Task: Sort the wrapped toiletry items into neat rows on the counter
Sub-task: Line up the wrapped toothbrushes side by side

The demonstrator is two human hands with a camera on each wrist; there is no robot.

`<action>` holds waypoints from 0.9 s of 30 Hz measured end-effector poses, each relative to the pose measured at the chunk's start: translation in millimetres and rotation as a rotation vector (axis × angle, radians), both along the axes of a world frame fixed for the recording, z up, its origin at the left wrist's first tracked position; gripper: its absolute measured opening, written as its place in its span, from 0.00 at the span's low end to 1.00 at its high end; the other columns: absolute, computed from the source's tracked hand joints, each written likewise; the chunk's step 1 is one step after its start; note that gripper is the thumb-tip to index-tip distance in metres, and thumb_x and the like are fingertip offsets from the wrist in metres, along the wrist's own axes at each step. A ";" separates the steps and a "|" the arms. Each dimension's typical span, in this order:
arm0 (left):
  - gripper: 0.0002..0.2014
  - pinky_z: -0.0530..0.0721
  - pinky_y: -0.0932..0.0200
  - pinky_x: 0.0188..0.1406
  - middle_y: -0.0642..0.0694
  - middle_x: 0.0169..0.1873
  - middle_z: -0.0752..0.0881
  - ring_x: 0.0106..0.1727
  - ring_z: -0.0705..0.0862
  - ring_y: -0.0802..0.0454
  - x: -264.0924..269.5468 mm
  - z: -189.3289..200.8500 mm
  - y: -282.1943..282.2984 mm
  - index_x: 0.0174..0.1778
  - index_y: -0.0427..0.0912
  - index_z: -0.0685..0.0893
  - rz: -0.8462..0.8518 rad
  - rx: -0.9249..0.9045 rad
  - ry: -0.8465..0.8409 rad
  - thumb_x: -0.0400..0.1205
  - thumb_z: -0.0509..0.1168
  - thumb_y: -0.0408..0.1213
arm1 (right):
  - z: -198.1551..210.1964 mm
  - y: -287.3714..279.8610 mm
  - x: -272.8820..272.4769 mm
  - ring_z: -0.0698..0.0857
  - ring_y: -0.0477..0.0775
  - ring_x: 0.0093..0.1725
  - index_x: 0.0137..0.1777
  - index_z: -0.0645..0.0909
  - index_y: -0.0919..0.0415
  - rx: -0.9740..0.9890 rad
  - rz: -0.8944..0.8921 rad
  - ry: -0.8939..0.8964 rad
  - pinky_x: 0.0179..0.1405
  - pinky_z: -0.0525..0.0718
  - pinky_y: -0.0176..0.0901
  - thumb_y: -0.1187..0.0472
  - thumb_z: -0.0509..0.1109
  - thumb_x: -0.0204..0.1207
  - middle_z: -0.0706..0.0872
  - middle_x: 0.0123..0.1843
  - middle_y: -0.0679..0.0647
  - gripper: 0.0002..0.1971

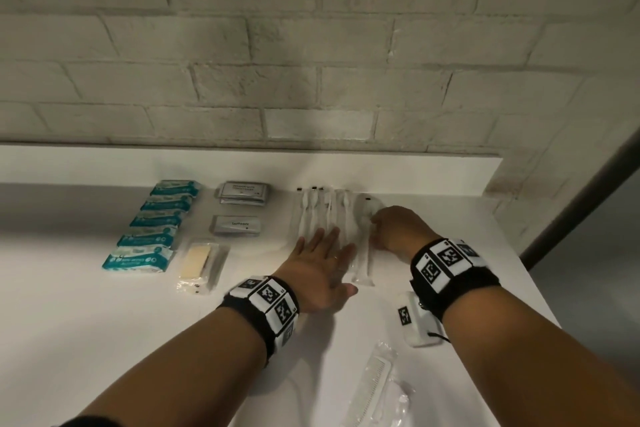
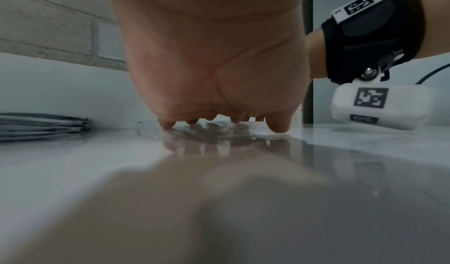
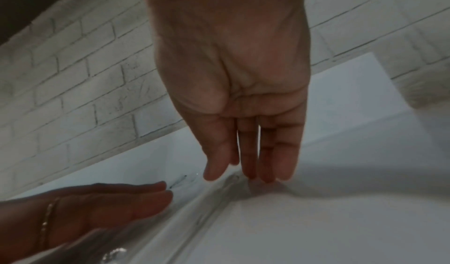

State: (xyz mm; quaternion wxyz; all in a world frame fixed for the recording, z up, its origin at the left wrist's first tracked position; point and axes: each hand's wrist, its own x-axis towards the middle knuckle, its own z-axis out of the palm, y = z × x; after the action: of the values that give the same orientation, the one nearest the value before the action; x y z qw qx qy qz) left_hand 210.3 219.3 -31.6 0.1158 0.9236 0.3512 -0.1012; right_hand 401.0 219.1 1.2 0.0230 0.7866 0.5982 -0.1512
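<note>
Head view alone shows teal packets (image 1: 152, 222) — wrist views miss them.

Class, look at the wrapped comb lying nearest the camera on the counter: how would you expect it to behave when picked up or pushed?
The comb looks thin and plastic, so probably light and fairly stiff. Its loose clear wrapper seems crinkly, so a grip may slip on it. Lying flat on the glossy counter, it should slide, not roll.
</note>
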 end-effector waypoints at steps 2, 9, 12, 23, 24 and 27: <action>0.38 0.40 0.39 0.82 0.44 0.85 0.37 0.85 0.36 0.42 -1.1 0.0 0.3 0.85 0.56 0.42 0.006 -0.007 -0.006 0.83 0.51 0.62 | -6.7 7.4 -7.3 0.84 0.62 0.61 0.62 0.83 0.57 -0.080 0.078 -0.080 0.60 0.81 0.48 0.58 0.65 0.75 0.86 0.62 0.57 0.17; 0.36 0.40 0.39 0.82 0.45 0.85 0.40 0.85 0.38 0.42 -0.4 -1.2 -0.5 0.84 0.58 0.41 0.053 0.000 -0.032 0.84 0.52 0.58 | -23.7 18.3 -13.2 0.70 0.67 0.70 0.74 0.69 0.48 -0.164 0.068 -0.016 0.66 0.73 0.59 0.29 0.60 0.70 0.76 0.71 0.50 0.36; 0.36 0.40 0.39 0.83 0.45 0.85 0.40 0.85 0.38 0.43 -0.2 -0.6 -0.4 0.84 0.58 0.42 0.061 -0.005 -0.040 0.84 0.52 0.58 | -33.4 25.8 -10.4 0.61 0.67 0.80 0.82 0.54 0.45 -0.176 0.064 -0.011 0.73 0.67 0.67 0.23 0.57 0.63 0.61 0.83 0.49 0.49; 0.36 0.41 0.40 0.83 0.47 0.86 0.42 0.86 0.40 0.44 0.3 -7.3 3.4 0.85 0.52 0.46 0.071 0.023 -0.022 0.84 0.51 0.59 | -21.2 21.1 -6.8 0.47 0.62 0.85 0.85 0.41 0.50 -0.145 0.065 0.111 0.82 0.50 0.64 0.43 0.57 0.83 0.47 0.87 0.55 0.37; 0.36 0.41 0.40 0.83 0.47 0.86 0.42 0.86 0.40 0.44 0.3 -7.6 3.4 0.85 0.51 0.46 0.071 0.029 -0.026 0.84 0.51 0.59 | -15.9 15.6 -5.9 0.47 0.63 0.85 0.85 0.41 0.50 -0.138 0.055 0.147 0.83 0.49 0.60 0.45 0.57 0.84 0.47 0.87 0.55 0.37; 0.36 0.41 0.40 0.83 0.47 0.86 0.42 0.86 0.40 0.43 0.4 -7.4 0.7 0.85 0.51 0.47 0.083 0.035 -0.036 0.84 0.52 0.58 | -11.3 2.3 -2.5 0.47 0.62 0.85 0.85 0.39 0.51 -0.125 0.000 0.233 0.81 0.51 0.52 0.48 0.59 0.84 0.52 0.86 0.57 0.38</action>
State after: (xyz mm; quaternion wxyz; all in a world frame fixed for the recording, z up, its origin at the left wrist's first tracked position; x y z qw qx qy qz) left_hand 210.7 220.0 -39.0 0.1102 0.9117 0.3890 -0.0734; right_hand 398.5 221.4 -10.1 0.0023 0.7607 0.5863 -0.2785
